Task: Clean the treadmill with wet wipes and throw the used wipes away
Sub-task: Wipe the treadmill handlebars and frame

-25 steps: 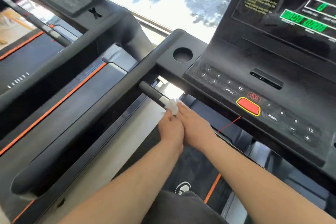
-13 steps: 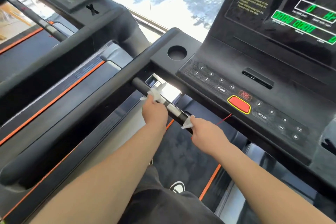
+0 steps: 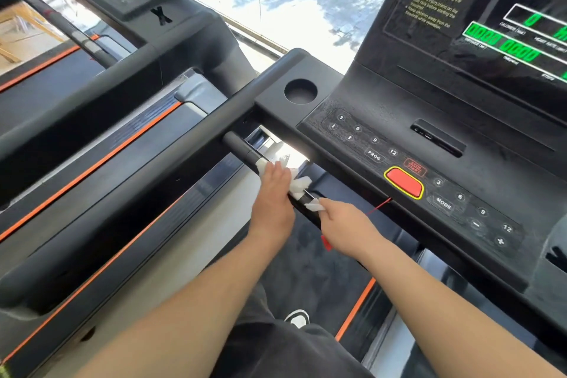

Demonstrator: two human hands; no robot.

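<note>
In the head view the left hand (image 3: 273,196) is curled over the black handlebar (image 3: 241,147) below the console (image 3: 460,169). It grips the first wipe (image 3: 300,185), which bunches out at its 2 o'clock. Just beside it, at 4 o'clock, the right hand (image 3: 346,230) pinches the second wipe (image 3: 314,207) against the same bar. I judge both wipes light, soft and wet, easy to tear or to slip, so they are best held wrapped around the bar under the palm. The fingertips of both hands are hidden, and the right hand covers where the bar goes on.
</note>
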